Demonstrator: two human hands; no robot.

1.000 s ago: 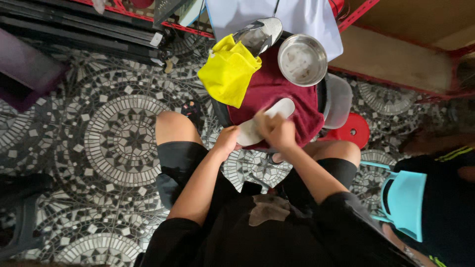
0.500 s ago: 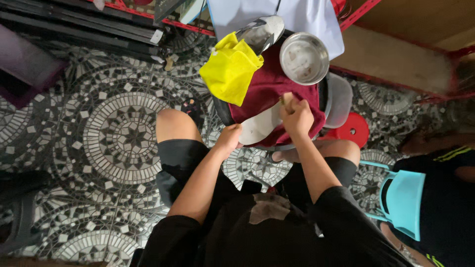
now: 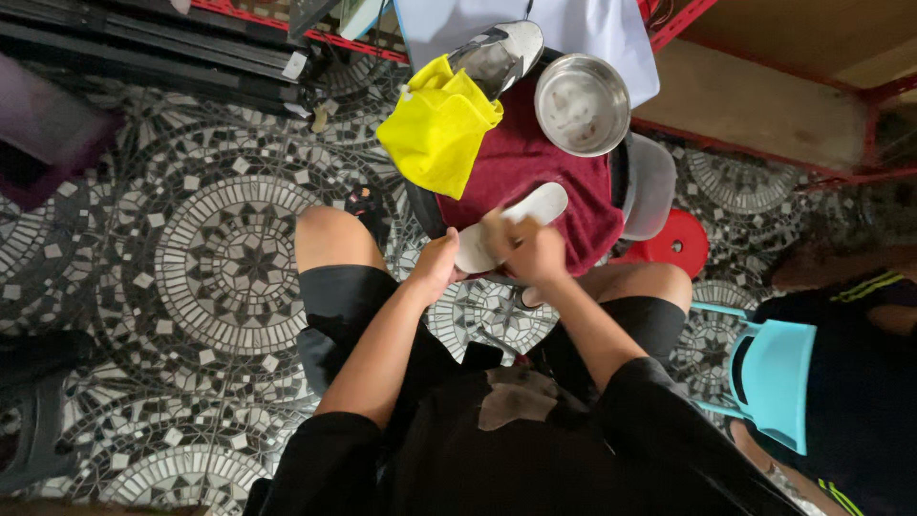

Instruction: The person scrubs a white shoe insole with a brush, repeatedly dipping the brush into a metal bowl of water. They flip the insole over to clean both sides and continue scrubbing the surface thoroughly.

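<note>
A white shoe [image 3: 537, 204] lies sole-up over a maroon towel [image 3: 535, 158] in front of my knees. My left hand [image 3: 435, 268] grips its near end from the left. My right hand [image 3: 531, 251] rests on the middle of the sole with the fingers curled down. Whether that hand holds something small is hidden. A yellow cloth [image 3: 437, 126] lies bunched on the towel's left side. A second shoe [image 3: 497, 53] sits beyond it, next to a round metal bowl [image 3: 581, 103].
A red stool [image 3: 678, 244] and a grey seat edge [image 3: 650, 186] stand right of the towel. A light blue plastic chair [image 3: 774, 382] and another person in dark clothes [image 3: 860, 373] are at the right. Patterned floor tiles [image 3: 229, 258] spread left; a dark metal rack [image 3: 143, 43] runs along the top.
My right hand has slid back along the sole from its far end toward the near end. My left hand keeps its hold on the shoe.
</note>
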